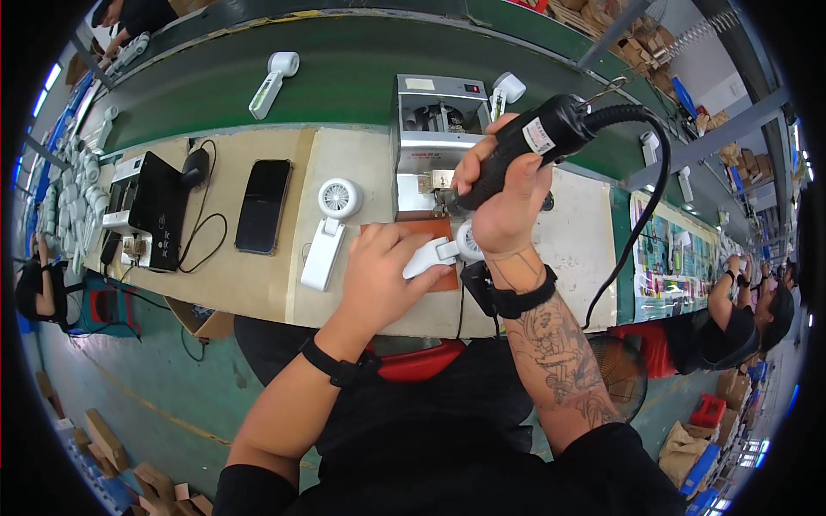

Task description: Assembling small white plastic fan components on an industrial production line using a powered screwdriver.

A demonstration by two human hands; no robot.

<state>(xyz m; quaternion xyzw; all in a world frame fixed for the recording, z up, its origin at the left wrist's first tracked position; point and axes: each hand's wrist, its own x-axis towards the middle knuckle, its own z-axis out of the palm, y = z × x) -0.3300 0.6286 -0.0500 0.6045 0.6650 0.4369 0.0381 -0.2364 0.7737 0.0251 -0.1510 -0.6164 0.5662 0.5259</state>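
Observation:
My left hand (376, 273) is closed on the white handle of a small handheld fan (425, 259), which lies on an orange-brown mat (443, 282). The fan's round head is partly hidden behind my right wrist. My right hand (509, 193) grips a black electric screwdriver (527, 148) that hangs from a coiled spring, its tip pointing down and left toward a grey metal machine (437, 138). That tip sits close to the metal fixture at the machine's front; whether they touch, I cannot tell. Left of my left hand lies another white handheld fan (325, 245).
A black phone (264, 206) and a black boxy device (153, 211) with cables lie to the left. Behind the bench runs a green conveyor (353, 82) carrying white fans. The screwdriver's black cable (654, 206) loops down on the right. Co-workers sit at both sides.

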